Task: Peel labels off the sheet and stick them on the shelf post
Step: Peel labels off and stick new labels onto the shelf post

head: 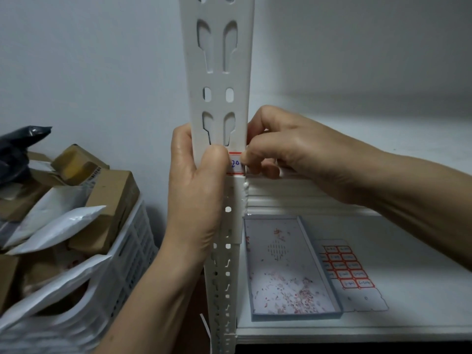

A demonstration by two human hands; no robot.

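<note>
The left hand (196, 190) grips the shelf post (219, 72), thumb on the label (236, 163); the right hand (293, 146) pinches the label's right edge

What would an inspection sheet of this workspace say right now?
Surface: white shelf board, holding tray and sheet.
Job's things: shelf post; red-bordered label on it; label sheet lying flat.
Clutter: shallow tray strewn with pink scraps; white crate heaped with parcels.
Fingers: left hand grips post, thumb on label; right hand pinches label's right edge.
Cables: none certain; thin white strip by post's foot.
Surroundings: plain wall; black bag.
</note>
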